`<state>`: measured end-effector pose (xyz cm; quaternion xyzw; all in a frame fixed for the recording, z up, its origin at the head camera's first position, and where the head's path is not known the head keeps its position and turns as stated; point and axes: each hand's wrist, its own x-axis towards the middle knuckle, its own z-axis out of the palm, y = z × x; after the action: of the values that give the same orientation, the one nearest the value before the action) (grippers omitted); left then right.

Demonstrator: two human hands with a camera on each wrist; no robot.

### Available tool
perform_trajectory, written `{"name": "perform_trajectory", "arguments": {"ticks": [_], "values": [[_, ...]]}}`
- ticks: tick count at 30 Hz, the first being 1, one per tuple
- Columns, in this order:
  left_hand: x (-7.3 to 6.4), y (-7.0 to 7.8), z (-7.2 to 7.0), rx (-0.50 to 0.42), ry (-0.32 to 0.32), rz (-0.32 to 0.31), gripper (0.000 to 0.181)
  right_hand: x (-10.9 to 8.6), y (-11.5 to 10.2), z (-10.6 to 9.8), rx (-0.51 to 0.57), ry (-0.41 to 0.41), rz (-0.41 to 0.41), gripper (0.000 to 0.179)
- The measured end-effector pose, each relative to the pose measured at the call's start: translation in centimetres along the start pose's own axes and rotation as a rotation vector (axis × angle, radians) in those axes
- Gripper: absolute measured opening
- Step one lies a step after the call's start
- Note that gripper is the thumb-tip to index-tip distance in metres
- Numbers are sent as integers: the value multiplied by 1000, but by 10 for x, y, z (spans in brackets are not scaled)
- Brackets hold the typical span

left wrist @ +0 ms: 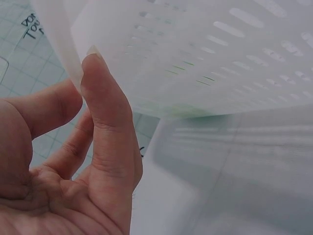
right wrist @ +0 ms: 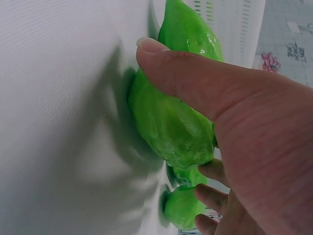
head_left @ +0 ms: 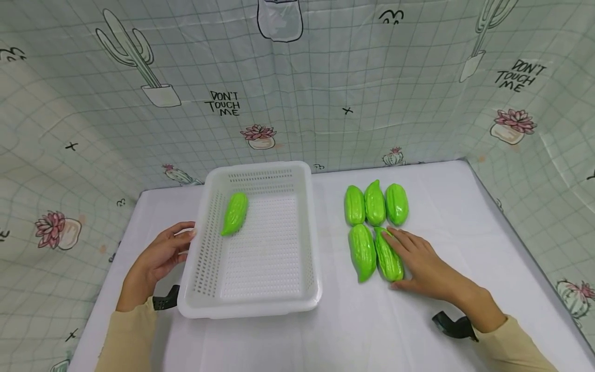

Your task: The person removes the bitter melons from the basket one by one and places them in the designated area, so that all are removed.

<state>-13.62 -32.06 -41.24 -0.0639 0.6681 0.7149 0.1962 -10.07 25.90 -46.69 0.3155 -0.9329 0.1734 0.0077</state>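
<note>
My left hand [head_left: 162, 253] pinches the left rim of a white perforated plastic basket [head_left: 248, 309] between thumb and finger, as the left wrist view shows close up. Inside the basket, toward its far left, lies one shiny light-green bitter melon [head_left: 235, 213]. On the right, my right hand [head_left: 425, 263] spreads over the front right bitter melon [head_left: 389, 261], fingertips at its far end and thumb at its near end. That melon [right wrist: 168, 125] lies under the thumb in the right wrist view. Beside it on the left is another bitter melon [head_left: 362, 253].
Behind the front pair, three more bitter melons [head_left: 375, 204] stand in a row. Everything rests on a table with a white cloth [head_left: 348, 330]. A printed grid curtain [head_left: 316, 88] rises along the back and both sides. A dark wrist mount [head_left: 453, 326] juts from the right wrist.
</note>
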Motion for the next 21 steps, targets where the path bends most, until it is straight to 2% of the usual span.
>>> {"name": "perform_trajectory", "arguments": {"ticks": [11, 21], "values": [[1, 2, 1, 11, 7, 0, 17, 0, -3, -2, 28, -32, 26, 112], [1, 0, 1, 42, 13, -7, 21, 0, -5, -1, 30, -22, 30, 108]]}}
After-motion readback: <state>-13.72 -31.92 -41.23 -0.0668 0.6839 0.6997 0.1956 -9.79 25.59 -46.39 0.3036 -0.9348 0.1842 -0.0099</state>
